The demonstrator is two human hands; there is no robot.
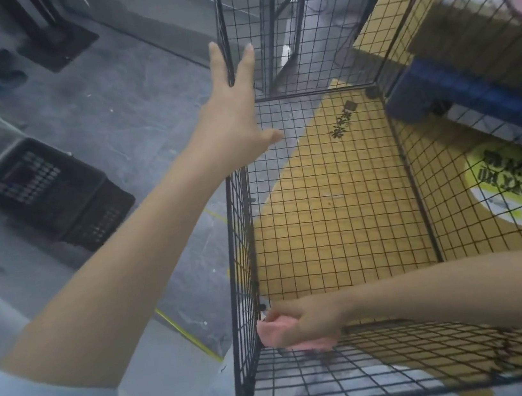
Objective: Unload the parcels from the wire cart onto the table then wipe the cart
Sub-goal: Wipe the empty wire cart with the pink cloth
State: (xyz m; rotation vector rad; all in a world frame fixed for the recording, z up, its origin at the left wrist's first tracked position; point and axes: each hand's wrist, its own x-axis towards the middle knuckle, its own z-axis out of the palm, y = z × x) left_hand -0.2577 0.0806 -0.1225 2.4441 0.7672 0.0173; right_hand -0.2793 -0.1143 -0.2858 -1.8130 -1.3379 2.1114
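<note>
The wire cart (241, 234) stands on a grey floor (127, 116); at its near left corner the right hand (307, 320) curls its fingers round a pink cloth (276, 331), pressing it against the mesh. The left hand (234, 114) lies flat, fingers straight and spread, against the upright panel at the cart's far left corner, holding nothing; a black crate (51, 193) sits well off the cart's left side.

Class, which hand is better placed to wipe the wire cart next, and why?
Right. The right hand grips the pink cloth at the near left corner of the wire cart; the left hand is open, fingers straight at its left panel, holding no cloth.
</note>
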